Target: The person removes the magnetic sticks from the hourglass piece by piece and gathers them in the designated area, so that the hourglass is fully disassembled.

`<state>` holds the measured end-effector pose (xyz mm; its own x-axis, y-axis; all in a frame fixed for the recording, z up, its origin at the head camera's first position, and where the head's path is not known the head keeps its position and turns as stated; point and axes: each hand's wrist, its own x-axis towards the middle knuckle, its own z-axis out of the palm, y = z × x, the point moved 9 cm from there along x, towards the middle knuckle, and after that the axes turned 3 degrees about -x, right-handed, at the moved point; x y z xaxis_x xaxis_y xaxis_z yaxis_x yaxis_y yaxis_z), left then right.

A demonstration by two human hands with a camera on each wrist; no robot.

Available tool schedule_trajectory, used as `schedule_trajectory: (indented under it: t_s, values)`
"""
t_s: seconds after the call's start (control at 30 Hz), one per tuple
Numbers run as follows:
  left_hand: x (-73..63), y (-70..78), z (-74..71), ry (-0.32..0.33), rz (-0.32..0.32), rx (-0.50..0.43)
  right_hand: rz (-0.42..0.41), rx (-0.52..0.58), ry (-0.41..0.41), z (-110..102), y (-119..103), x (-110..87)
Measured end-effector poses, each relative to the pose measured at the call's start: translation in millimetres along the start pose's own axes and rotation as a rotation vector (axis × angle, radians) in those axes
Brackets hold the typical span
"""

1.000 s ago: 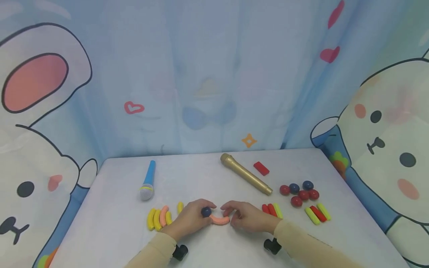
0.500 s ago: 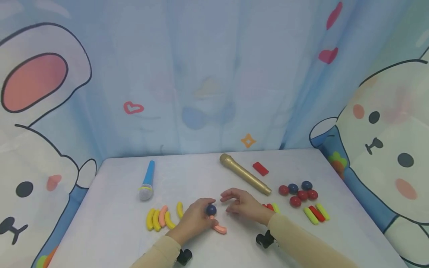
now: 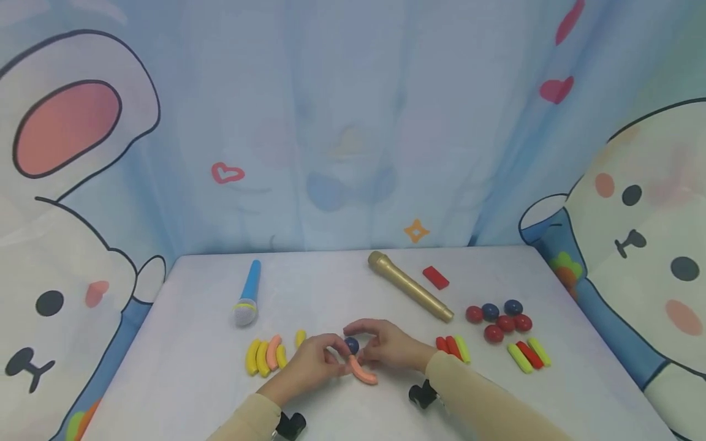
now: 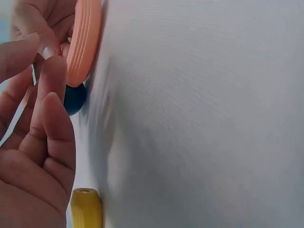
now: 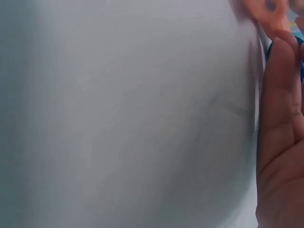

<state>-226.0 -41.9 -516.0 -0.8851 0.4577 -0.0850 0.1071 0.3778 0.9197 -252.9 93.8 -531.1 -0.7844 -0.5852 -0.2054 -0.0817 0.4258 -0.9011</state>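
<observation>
In the head view, a dark blue ball point(image 3: 351, 345) sits between my hands at the upper end of a curved orange rod point(image 3: 362, 372). My right hand point(image 3: 388, 346) pinches the ball, forefinger beyond it and thumb on its near side. My left hand point(image 3: 315, 362) is close on the other side, its fingers loosely bent, the tips by the ball and the rod's upper end. In the left wrist view, the grooved orange rod point(image 4: 84, 45) meets the blue ball point(image 4: 74, 99), partly hidden by fingers. The right wrist view shows a dark spot on the orange rod's end point(image 5: 271, 5).
Several yellow curved rods point(image 3: 252, 357) and another orange one point(image 3: 273, 352) lie left. A blue toy microphone point(image 3: 248, 294) and gold microphone point(image 3: 410, 286) lie farther back. Right are a red block point(image 3: 436, 277), red and blue balls point(image 3: 505, 323), and red and green sticks point(image 3: 532, 354).
My right hand left the orange rod's right end, lifted, then came left onto the blue ball. The rod swung from nearly level to slanting down right. My left hand loosened and drew slightly left.
</observation>
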Motion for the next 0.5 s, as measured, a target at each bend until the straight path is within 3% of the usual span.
schedule_trajectory:
  t_s: [0.17,0.33,0.5]
  values:
    - [0.4,-5.3,6.2,-0.057,0.004,-0.052,0.035,-0.055,-0.038,2.9,1.8,0.4]
    - [1.9,-5.2,8.7,-0.068,0.021,-0.072,0.001,-0.091,-0.019,1.4,0.1,-0.1]
    - [3.1,-1.0,16.0,-0.125,0.041,-0.128,0.015,-0.063,0.011,-6.3,8.9,-3.5]
